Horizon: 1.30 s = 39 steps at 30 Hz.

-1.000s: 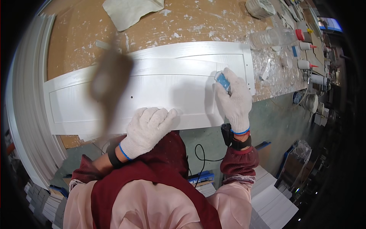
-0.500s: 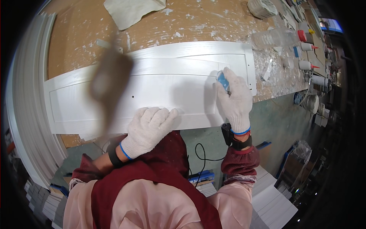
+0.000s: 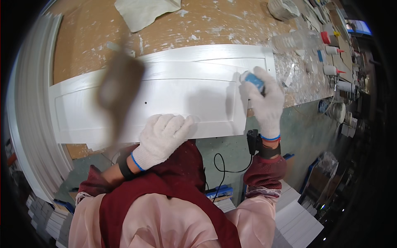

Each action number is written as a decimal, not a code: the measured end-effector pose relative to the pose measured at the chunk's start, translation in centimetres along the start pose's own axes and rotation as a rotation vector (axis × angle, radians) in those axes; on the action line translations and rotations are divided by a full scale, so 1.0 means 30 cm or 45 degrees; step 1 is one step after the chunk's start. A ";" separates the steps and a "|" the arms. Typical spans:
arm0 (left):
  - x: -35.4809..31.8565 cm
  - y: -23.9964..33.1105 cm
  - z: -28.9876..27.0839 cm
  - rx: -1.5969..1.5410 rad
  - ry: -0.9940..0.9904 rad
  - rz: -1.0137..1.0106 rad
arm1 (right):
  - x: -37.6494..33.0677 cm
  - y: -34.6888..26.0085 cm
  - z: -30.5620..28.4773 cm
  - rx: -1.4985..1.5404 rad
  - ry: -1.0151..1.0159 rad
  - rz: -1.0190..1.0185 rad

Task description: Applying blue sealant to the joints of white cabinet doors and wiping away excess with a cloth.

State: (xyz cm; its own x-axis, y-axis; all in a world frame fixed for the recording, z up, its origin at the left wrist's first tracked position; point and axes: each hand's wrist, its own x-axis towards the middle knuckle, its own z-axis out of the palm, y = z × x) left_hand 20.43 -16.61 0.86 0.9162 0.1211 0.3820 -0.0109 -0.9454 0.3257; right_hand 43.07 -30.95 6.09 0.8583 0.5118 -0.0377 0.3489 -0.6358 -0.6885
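Observation:
A white panel door (image 3: pixel 182 97) with a recessed centre and a small dark hole lies over a second white panel (image 3: pixel 219 51) on the workbench. My left hand (image 3: pixel 163 134), in a white knitted glove, rests on the front edge of the upper panel, its fingers laid on the surface. At the panel's right end, my gloved right hand (image 3: pixel 266 101) grips a small blue sanding block (image 3: pixel 254 81) between thumb and fingers. The block is at the top right corner of the upper panel; its underside is hidden.
Stacked white strips (image 3: pixel 35 95) stand along the left. A pale sheet (image 3: pixel 147 12) lies on the paint-spotted bench (image 3: pixel 206 25). Bottles with red caps (image 3: pixel 329 70), a clear jar (image 3: pixel 285 42) and a white tub (image 3: pixel 283 9) sit at the right. A blurred brown object (image 3: pixel 122 84) hangs close to the camera.
My right hand has moved to the right with the blue sanding block, out toward the upper panel's end corner. The left hand stays in nearly the same place.

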 end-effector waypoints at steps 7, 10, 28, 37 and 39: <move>-0.004 0.004 0.004 0.030 0.016 0.003 | 0.055 0.029 -0.005 -0.138 0.054 -0.251; -0.006 0.005 0.006 0.045 0.017 0.005 | 0.074 0.035 -0.005 -0.121 0.045 -0.266; -0.007 0.007 0.026 0.085 0.080 -0.029 | 0.144 0.004 0.018 -0.264 -0.077 -0.347; 0.055 -0.030 -0.099 -0.387 -0.146 -0.121 | 0.043 -0.132 0.046 -0.284 0.159 -0.867; 0.093 -0.064 -0.152 -1.481 -0.611 -0.787 | -0.040 -0.217 0.087 -0.593 -0.121 -1.023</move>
State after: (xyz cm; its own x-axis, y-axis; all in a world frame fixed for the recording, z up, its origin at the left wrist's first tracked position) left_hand 21.19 -13.08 5.25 0.9380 0.0826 -0.3366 0.3344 0.0397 0.9416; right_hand 38.81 -25.93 8.72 0.2664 0.9308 0.2505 0.9581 -0.2273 -0.1744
